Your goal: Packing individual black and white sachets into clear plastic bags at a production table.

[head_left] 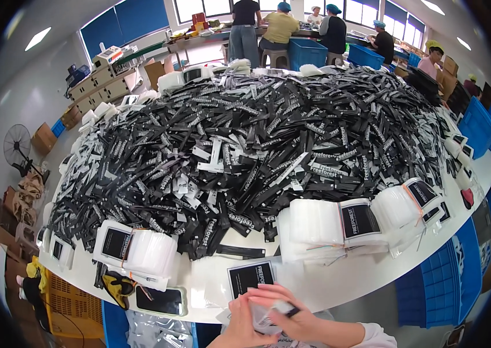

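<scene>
At the near edge of the white table, my left hand (241, 326) and my right hand (294, 320) meet around a crumpled clear plastic bag (264, 321). Both are closed on it, fingertips nearly touching at the top. A small dark-ended piece (286, 308) shows by my right fingers; its kind I cannot make out. Just beyond my hands lies a flat white pouch with a black printed panel (249, 279). Bundled stacks of such white pouches stand on either side, one stack (151, 255) left and another (315, 223) right.
A large heap of slim black packets (245, 151) covers most of the table (373, 284). A phone (161, 300) and a black-and-yellow pouch-like item (119, 288) lie at the near left edge. Blue crates (431, 284) stand at right. Several people work at a far bench.
</scene>
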{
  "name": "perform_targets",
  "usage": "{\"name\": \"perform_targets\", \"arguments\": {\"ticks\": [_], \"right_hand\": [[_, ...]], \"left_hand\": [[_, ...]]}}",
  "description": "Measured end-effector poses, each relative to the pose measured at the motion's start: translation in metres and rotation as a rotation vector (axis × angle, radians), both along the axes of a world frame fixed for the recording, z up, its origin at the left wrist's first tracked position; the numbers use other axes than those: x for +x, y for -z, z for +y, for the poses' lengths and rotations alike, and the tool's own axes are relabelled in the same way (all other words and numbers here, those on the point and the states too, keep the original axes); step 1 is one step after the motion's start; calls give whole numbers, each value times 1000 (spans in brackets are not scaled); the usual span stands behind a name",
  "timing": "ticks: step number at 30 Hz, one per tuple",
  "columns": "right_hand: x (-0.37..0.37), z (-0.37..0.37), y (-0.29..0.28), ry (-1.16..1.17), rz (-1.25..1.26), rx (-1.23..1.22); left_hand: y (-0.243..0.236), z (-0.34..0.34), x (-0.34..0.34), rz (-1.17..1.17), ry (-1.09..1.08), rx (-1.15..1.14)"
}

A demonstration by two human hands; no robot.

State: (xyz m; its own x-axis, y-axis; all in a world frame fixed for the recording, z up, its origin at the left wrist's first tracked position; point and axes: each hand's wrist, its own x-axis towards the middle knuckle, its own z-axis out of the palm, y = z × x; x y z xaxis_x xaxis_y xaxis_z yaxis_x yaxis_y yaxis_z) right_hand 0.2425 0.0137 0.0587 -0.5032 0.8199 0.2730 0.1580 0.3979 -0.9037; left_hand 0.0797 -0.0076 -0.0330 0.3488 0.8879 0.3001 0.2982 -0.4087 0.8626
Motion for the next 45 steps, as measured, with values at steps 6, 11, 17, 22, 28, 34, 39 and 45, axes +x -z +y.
{"name": "perform_targets", "arguments": {"ticks": [6, 11, 17, 22, 28, 34, 39, 45], "right_hand": [[5, -6, 17, 364, -61, 379], [7, -4, 32, 187, -245, 336], [29, 1, 34, -27, -374, 207], [22, 9, 31, -39, -229, 265], [9, -6, 35, 271, 15, -15], [7, -5, 39, 106, -25, 93], [-9, 18, 30, -66, -51, 182], [41, 150, 1, 272, -550, 141]], "left_hand": [[-53, 23, 0, 141, -59, 226], [-56, 24, -2, 321, 33, 298], [-71, 29, -9, 111, 33, -28], [-86, 30, -9, 104, 66, -675], [-59, 14, -13, -260, -93, -578], [-58, 17, -26, -189, 41, -273], [-61, 17, -59, 30, 14, -127], [-110, -37, -172, 440, -439, -562]]}}
